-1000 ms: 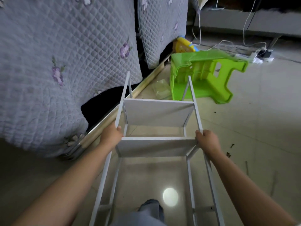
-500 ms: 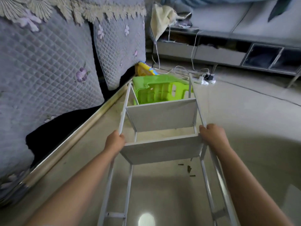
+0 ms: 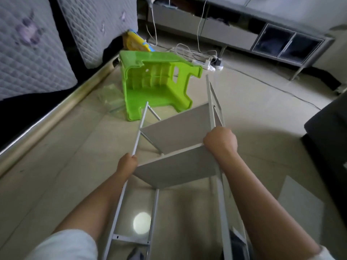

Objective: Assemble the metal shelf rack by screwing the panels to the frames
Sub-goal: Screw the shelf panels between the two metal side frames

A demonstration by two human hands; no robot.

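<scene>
- 2 hands grip our white shelf rack [image 3: 180,166], tilted above the floor near the green stool [image 3: 155,85].
- Our left hand [image 3: 126,164] curls on the left frame rail.
- Our right hand [image 3: 220,140] clamps the right rail beside 2 panels.

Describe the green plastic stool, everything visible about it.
The green stool is bright lime moulded plastic, tipped on its side on the pale floor, its ribbed underside facing the camera with stubby legs and a cut-out slot showing. It lies beyond the white rack, whose far frame tip overlaps it in view; contact is unclear. Neither hand touches it.
</scene>
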